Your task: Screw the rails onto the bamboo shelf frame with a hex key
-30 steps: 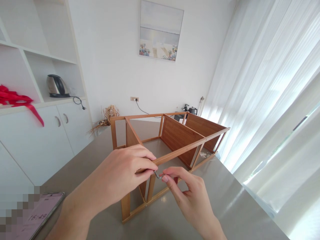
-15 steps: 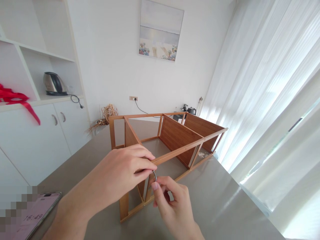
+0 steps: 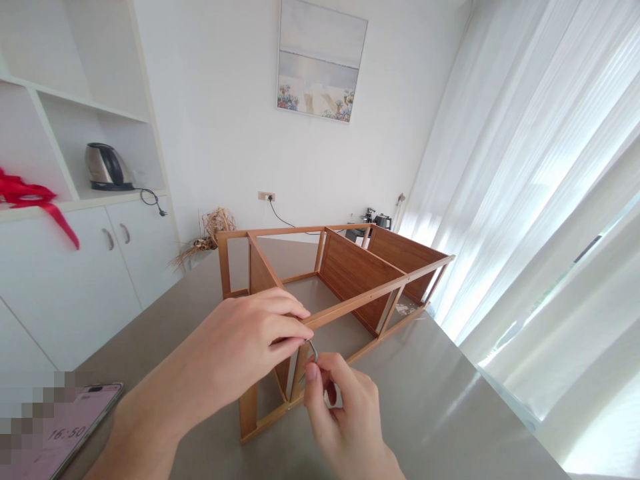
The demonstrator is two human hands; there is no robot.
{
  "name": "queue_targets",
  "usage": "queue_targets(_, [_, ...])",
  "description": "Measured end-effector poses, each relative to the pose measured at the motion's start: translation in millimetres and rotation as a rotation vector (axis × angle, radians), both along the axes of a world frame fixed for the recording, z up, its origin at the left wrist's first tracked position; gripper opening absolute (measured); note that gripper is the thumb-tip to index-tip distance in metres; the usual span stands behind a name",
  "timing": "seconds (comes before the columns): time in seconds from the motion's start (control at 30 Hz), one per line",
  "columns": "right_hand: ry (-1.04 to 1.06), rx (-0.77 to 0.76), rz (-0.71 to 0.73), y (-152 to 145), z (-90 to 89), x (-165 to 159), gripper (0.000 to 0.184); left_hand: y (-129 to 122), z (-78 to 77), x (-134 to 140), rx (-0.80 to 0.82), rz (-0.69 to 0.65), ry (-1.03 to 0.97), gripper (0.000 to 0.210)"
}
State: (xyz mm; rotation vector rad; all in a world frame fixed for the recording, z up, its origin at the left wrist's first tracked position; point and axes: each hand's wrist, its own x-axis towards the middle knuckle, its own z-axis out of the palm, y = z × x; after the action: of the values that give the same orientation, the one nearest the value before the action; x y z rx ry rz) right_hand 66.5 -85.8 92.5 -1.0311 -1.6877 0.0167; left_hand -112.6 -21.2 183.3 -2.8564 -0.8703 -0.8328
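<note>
A brown wooden shelf frame (image 3: 360, 288) lies on its side on the grey table. My left hand (image 3: 255, 333) is closed at the near corner of its upper rail, thumb and fingers pinched there. Between thumb and forefinger, my right hand (image 3: 345, 400) grips a bent metal hex key (image 3: 314, 349) just below that corner. The key's upper end meets the left fingertips, which hide where it enters the wood.
On the grey table (image 3: 440, 400), a phone (image 3: 85, 423) lies at the lower left. Dried stalks (image 3: 213, 233) stand beyond the frame. A kettle (image 3: 105, 167) and red ribbon (image 3: 35, 200) sit on the white cabinet. Curtains (image 3: 525, 167) hang at the right.
My right hand has shifted slightly and the hex key has turned a little, showing more of its bend. The left hand and frame stay put. The phone clock went from 16:49 to 16:50.
</note>
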Motion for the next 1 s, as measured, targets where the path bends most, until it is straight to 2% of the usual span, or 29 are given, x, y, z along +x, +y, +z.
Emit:
queue_targets(0.07, [-0.109,0.154,-0.05,3,0.4,5,0.014,1,-1.3,0,0.007,-0.001,0.004,0.023])
queue_targets(0.13, [-0.219,0.222,-0.063,5,2.7,12,0.015,2,-2.2,-1,0.01,-0.005,0.011,0.023])
queue_targets(0.6, [-0.558,0.284,-0.06,9,22.6,31,0.012,5,-2.8,-2,0.037,-0.028,0.023,0.023])
queue_targets(1.0, [-0.665,0.28,-0.039,11,28.0,40,0.012,4,-1.7,0,-0.014,-0.013,-0.017,0.024])
